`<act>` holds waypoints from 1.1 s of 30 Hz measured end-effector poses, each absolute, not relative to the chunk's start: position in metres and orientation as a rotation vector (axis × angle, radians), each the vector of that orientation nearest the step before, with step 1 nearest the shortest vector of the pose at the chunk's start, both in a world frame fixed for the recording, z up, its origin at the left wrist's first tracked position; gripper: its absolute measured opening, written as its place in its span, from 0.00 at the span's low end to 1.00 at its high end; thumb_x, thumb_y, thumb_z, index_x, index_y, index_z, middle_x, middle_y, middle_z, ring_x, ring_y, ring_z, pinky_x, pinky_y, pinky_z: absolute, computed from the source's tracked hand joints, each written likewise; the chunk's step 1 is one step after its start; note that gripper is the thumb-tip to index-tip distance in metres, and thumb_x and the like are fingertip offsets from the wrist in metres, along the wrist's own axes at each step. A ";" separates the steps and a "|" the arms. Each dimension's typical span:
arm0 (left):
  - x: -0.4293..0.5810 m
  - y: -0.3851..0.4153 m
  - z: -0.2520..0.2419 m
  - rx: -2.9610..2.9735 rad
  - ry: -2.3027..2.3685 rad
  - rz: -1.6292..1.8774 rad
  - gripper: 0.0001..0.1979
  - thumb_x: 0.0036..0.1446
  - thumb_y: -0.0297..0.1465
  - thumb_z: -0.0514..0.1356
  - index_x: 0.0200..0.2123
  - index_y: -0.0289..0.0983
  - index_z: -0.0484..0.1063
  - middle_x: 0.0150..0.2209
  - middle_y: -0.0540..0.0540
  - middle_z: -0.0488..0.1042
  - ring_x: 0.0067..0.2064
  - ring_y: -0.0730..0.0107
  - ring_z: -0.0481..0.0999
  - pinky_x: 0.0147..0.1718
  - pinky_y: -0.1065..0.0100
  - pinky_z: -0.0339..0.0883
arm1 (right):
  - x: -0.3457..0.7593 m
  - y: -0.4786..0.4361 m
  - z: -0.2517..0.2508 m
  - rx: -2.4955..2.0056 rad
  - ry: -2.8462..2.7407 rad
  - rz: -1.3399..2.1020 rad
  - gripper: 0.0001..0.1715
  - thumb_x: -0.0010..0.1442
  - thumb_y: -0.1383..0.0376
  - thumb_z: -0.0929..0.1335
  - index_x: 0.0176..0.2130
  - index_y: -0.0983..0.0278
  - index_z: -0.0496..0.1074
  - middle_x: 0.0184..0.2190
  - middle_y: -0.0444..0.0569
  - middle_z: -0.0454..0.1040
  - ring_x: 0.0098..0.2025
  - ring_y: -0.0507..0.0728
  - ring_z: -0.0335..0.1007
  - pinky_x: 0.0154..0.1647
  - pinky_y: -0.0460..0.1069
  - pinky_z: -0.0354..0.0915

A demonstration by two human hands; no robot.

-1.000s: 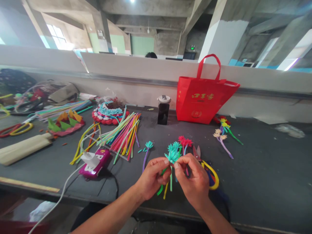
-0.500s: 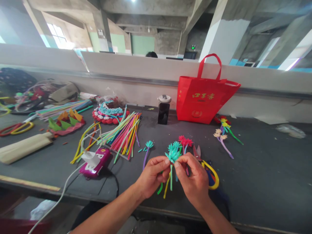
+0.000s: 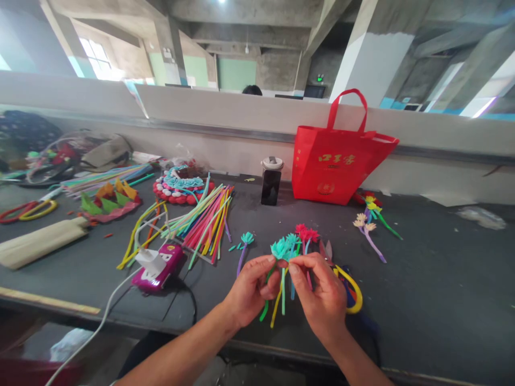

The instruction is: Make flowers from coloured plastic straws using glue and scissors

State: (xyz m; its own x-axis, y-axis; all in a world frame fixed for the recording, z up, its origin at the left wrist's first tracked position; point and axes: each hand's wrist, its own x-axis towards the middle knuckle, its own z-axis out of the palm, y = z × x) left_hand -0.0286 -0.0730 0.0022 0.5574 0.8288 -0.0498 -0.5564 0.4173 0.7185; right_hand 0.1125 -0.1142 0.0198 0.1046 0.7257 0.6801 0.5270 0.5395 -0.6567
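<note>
My left hand (image 3: 252,289) and my right hand (image 3: 322,294) meet at the near edge of the dark table (image 3: 434,279). Both pinch a small teal flower bunch (image 3: 281,250) just under its head. Green, yellow and teal stems hang down between my hands. Behind the bunch lie a red flower (image 3: 306,234) and a single teal flower with a purple stem (image 3: 243,244). Scissors with yellow handles (image 3: 346,283) rest right beside my right hand.
A pile of coloured sticks (image 3: 205,220) lies left of centre, with a magenta device and white plug (image 3: 157,265) in front. A dark bottle (image 3: 271,181) and a red tote bag (image 3: 337,161) stand at the back. More flowers (image 3: 369,221) lie to the right.
The flower head has tilted slightly to the left and my fingers have shifted closer under it. Both hands stay in the same place.
</note>
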 end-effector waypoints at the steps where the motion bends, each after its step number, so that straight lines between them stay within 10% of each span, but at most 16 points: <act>1: -0.029 -0.073 0.003 0.715 0.435 0.902 0.16 0.59 0.37 0.62 0.23 0.35 0.68 0.13 0.56 0.56 0.17 0.80 0.48 0.19 0.70 0.42 | 0.112 -0.114 0.020 -1.118 -1.562 0.192 0.04 0.65 0.69 0.67 0.36 0.61 0.72 0.30 0.41 0.72 0.30 0.50 0.67 0.33 0.45 0.64; 33: -0.025 -0.081 0.003 0.699 0.512 0.944 0.15 0.51 0.37 0.69 0.24 0.35 0.70 0.18 0.53 0.63 0.21 0.80 0.55 0.22 0.71 0.43 | 0.108 -0.113 0.016 -1.094 -1.599 -0.027 0.04 0.65 0.71 0.67 0.37 0.62 0.71 0.29 0.43 0.70 0.30 0.50 0.66 0.33 0.46 0.65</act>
